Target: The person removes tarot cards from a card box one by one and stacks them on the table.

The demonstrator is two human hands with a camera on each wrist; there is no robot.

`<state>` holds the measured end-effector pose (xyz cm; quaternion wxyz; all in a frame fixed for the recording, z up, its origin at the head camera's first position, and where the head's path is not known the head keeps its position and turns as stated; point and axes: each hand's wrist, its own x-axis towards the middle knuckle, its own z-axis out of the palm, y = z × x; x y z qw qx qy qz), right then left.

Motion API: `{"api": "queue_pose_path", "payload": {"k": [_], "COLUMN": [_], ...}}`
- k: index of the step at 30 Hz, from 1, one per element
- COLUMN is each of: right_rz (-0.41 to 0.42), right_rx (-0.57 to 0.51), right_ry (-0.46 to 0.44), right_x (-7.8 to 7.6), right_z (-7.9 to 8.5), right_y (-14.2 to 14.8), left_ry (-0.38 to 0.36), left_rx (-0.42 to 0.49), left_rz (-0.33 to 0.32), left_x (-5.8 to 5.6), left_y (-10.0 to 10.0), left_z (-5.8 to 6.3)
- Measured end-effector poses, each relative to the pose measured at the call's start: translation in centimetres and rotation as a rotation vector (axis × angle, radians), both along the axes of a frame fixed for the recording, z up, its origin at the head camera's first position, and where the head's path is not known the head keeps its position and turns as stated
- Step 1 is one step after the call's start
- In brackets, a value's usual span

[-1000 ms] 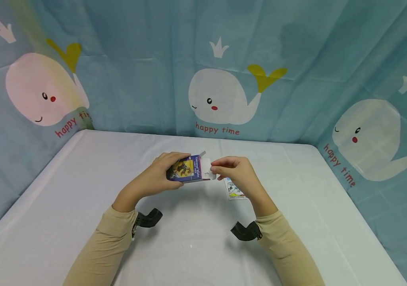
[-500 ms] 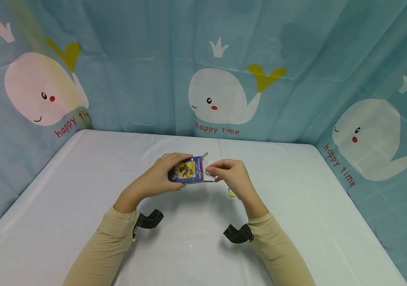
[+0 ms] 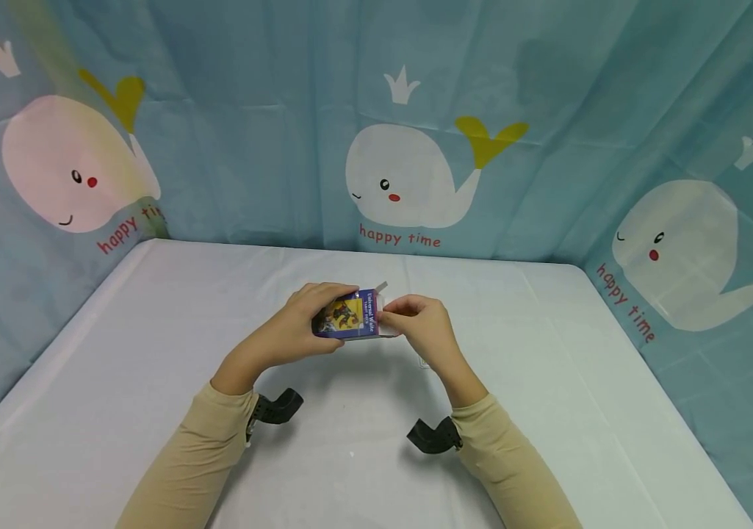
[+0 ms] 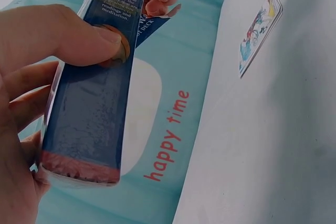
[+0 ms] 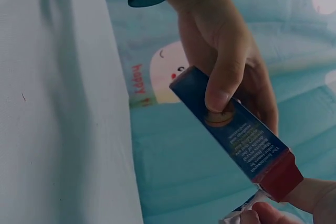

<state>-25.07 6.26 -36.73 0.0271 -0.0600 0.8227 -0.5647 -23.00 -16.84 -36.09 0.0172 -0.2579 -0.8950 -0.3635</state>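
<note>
My left hand [image 3: 300, 323] grips a blue tarot card box [image 3: 344, 314] by its sides, holding it above the table. In the left wrist view the thumb presses the narrow side of the box [image 4: 89, 114], near a round emblem. The open end, with a red side tab [image 5: 281, 177], faces my right hand [image 3: 424, 327]. That hand pinches the box's end flap [image 5: 244, 208] between thumb and fingers. Tarot cards [image 4: 260, 32] lie on the table with a picture side up; in the head view my right hand and wrist hide most of them.
A white cloth covers the table [image 3: 548, 411]. Behind it hangs a blue curtain [image 3: 250, 169] printed with whales. Black wrist mounts [image 3: 434, 436] stick out from both sleeves, low over the table.
My right hand has moved left toward the box's open end, and its thumb and fingers now cover more of the white flap. The box has shifted slightly right. The cards are more hidden.
</note>
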Motion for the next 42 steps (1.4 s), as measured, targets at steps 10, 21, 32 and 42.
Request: {"api": "queue_pose_path", "payload": {"k": [10,21,32,42], "right_rz": [0.021,0.003,-0.004,0.039], "right_rx": [0.015,-0.046,-0.081,-0.171], "right_ry": [-0.017,-0.055,-0.056,-0.1], "right_x": [0.0,-0.3,-0.4,-0.6], "right_z": [0.1,0.8,1.2,1.5], "right_y": [0.3,1.4,2.0,2.6], "left_ry": [0.017,0.001,-0.003,0.003], "left_rx": [0.004,-0.002,0.002,-0.004], "left_rz": [-0.008,0.025,0.041,0.047], "left_x": [-0.1,0.0,-0.1,-0.2], "left_y": [-0.1,-0.4,-0.7,-0.9], "left_z": [-0.4,0.2,0.4,0.4]}}
